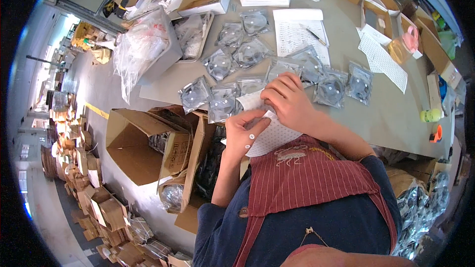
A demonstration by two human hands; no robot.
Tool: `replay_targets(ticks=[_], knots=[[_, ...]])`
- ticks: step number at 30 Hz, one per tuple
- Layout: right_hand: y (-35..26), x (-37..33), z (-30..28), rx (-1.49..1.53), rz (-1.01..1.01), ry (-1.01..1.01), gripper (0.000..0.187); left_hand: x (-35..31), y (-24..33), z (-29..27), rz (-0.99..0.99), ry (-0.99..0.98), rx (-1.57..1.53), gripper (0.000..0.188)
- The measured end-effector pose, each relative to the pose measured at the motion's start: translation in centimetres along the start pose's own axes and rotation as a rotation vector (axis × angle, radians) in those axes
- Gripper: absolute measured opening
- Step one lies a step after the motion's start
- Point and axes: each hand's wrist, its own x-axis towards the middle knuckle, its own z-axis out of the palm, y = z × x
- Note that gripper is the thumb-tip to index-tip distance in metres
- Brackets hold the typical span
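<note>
My left hand (243,131) pinches the edge of a white sheet of small round stickers (277,137) between thumb and fingers. Two round white stickers cling to the back of that hand. My right hand (288,103) is closed on the upper part of the same sheet, where it bends over; its fingertips are partly hidden. Just beyond my hands lie several clear zip bags with dark coiled cables, among them one bag (223,103) by my left hand and another bag (330,89) right of my right hand. Many bags carry small white round stickers.
A printed list (292,34) with a pen (315,35) lies farther back on the table (386,123). More sticker sheets (383,59) and a pink-lidded jug (403,44) stand right. A grey bin (161,52) of plastic bags is left. Open cartons (133,138) stand below the table's left edge.
</note>
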Motion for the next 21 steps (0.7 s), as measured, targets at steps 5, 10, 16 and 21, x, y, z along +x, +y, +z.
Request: replay_targets(ticks=[5,10,16,21], knots=[[-0.2,0.9,2.0,0.016,-0.014,-0.030,0.015,-0.2,0.1,-1.4,0.002,0.064,-0.024,0.019],[-0.3,1.6,3.3,0.099,0.018,-0.055,0.018,-0.1,-0.9,-2.9,-0.113,0.059,-0.040,0.023],[-0.2,1.7,3.8,0.153,0.079,-0.095,0.023,0.1,-1.7,-3.9,-0.152,0.030,-0.053,0.022],[1.1,1.8,2.4,0.185,0.211,-0.082,0.018,0.2,-1.2,-3.7,-0.147,0.092,-0.216,0.021]])
